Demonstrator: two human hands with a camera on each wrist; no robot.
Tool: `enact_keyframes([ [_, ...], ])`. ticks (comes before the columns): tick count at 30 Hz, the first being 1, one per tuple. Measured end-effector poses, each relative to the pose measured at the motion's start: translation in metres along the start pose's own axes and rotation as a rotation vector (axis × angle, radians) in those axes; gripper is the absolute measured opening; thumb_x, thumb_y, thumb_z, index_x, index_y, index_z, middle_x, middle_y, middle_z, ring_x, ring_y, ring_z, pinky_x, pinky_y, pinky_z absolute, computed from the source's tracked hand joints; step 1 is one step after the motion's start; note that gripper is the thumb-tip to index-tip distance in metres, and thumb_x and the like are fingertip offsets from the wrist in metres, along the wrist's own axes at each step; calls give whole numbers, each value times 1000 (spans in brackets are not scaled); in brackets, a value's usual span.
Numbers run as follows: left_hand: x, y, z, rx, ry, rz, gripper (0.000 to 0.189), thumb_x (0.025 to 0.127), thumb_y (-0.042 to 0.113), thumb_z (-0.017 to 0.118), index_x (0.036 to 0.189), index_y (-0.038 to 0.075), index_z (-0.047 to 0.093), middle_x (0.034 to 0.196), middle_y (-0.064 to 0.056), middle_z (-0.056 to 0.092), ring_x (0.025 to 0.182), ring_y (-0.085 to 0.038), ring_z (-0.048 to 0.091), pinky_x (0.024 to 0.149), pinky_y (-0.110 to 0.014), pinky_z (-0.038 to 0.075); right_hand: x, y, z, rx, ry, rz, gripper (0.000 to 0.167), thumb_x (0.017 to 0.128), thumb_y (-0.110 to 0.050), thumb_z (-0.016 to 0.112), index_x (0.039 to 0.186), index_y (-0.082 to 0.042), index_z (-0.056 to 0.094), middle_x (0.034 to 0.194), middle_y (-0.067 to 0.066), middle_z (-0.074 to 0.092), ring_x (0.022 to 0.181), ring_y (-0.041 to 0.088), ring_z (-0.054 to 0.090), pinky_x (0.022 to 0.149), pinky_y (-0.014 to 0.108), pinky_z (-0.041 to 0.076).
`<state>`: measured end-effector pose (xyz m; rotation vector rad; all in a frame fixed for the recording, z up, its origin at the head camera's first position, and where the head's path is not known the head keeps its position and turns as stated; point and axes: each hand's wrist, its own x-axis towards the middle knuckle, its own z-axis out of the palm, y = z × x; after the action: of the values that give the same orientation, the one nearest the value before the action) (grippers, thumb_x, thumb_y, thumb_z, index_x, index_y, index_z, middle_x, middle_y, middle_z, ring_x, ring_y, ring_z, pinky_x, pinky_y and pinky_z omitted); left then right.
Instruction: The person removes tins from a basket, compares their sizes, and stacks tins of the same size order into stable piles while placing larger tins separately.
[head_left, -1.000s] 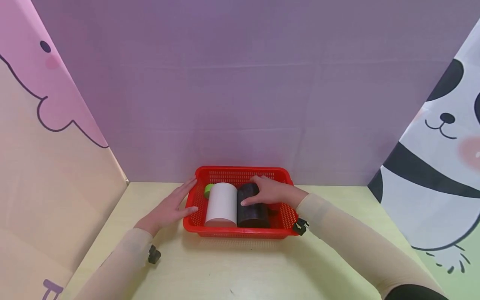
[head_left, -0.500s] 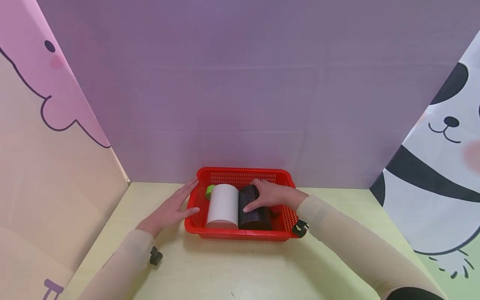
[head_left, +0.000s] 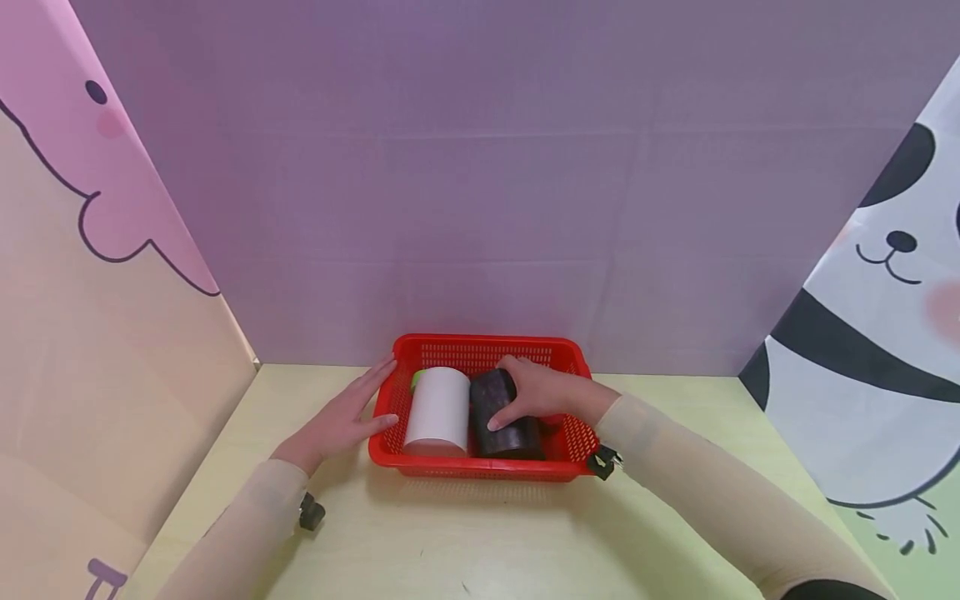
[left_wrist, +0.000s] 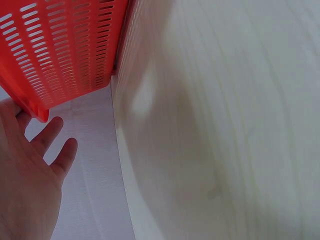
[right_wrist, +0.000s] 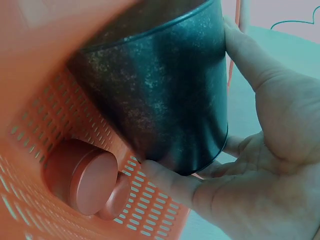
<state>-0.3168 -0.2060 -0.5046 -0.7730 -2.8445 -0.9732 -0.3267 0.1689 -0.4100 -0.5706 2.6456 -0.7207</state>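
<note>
In the head view, my right hand (head_left: pixel 532 392) reaches into a red plastic basket (head_left: pixel 480 475) and grips a dark canister (head_left: pixel 495 433) lying on its side. The right wrist view shows thumb and fingers curled round the canister's mottled wall (right_wrist: pixel 165 90), near its rimmed end. Beside it lies a white cylinder (head_left: pixel 437 408) with a pinkish near end. Behind that, a bit of a green thing (head_left: pixel 417 377) peeks out. My left hand (head_left: pixel 345 417) rests with spread fingers on the basket's left rim, its fingertips right at the edge in the left wrist view.
Round red containers (right_wrist: pixel 95 182) sit in the basket near the right hand, mostly hidden in the head view. The basket stands on a pale wooden table (head_left: pixel 465 533) against a purple backdrop (head_left: pixel 487 183). Side panels carry a panda (head_left: pixel 892 375) and a pink figure.
The dark canister has turned slightly, its far end shifting left. The white cylinder has moved left and covers more of the green thing. The left hand stays at the rim.
</note>
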Motion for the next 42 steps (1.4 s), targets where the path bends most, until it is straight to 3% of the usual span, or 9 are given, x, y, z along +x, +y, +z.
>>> enact_keyframes([
  [7,-2,1,-2,-11,2,-8,105,98,59,75,180,31,17,186,-1,16,168,-34,21,120,-72,42,-8,-4,2,17,18,-60,93,77,-42,103,148,-15,50,135,5,59,122,27,61,88,41,67],
  [20,-5,-1,-2,-34,13,1,102,99,58,74,180,29,18,185,-1,17,168,-34,21,120,-71,42,-16,-10,6,17,118,-133,89,78,-36,103,148,-20,51,139,4,56,129,29,57,90,43,67],
  [28,-3,0,0,-32,3,-6,104,98,59,75,180,31,17,185,0,16,169,-34,20,118,-70,44,-20,-11,13,66,137,-97,93,82,-33,100,157,-23,48,149,13,49,128,32,57,90,47,67],
  [34,-4,1,-1,-29,4,-11,104,97,61,74,180,32,17,185,0,16,168,-33,21,118,-69,46,-23,-14,18,105,154,-59,92,82,-32,100,157,-29,46,142,15,50,124,33,58,88,49,67],
  [42,-5,-1,-2,-25,2,-17,103,98,60,73,180,31,17,185,-1,17,168,-33,21,118,-69,45,-24,-22,27,159,183,-84,97,82,-29,101,157,-24,40,143,14,53,128,34,58,90,50,67],
])
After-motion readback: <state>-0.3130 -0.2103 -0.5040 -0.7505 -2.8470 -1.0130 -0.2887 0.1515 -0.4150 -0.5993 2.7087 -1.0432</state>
